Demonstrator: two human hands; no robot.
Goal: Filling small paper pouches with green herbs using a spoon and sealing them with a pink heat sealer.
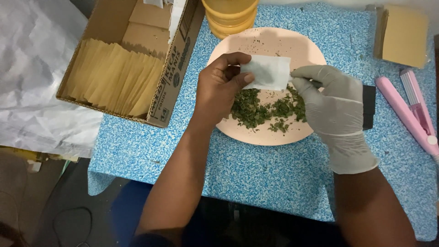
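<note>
My bare left hand (222, 87) pinches the left edge of a small white paper sachet (269, 72), held above a pale pink plate (270, 43). At the sachet's right edge is my right hand (336, 107), in a white glove, with its fingertips closed there. A pile of dried green leaf pieces (265, 110) lies on the near half of the plate, just under both hands. Whether the gloved fingers hold leaf pieces is hidden.
A cardboard box (171, 87) of tan paper envelopes sits at the left on the blue speckled table (256, 174). Yellow stacked containers (228, 16) stand behind the plate. A pink hand sealer (409, 112) lies at the right, a tan packet stack (402, 34) behind it.
</note>
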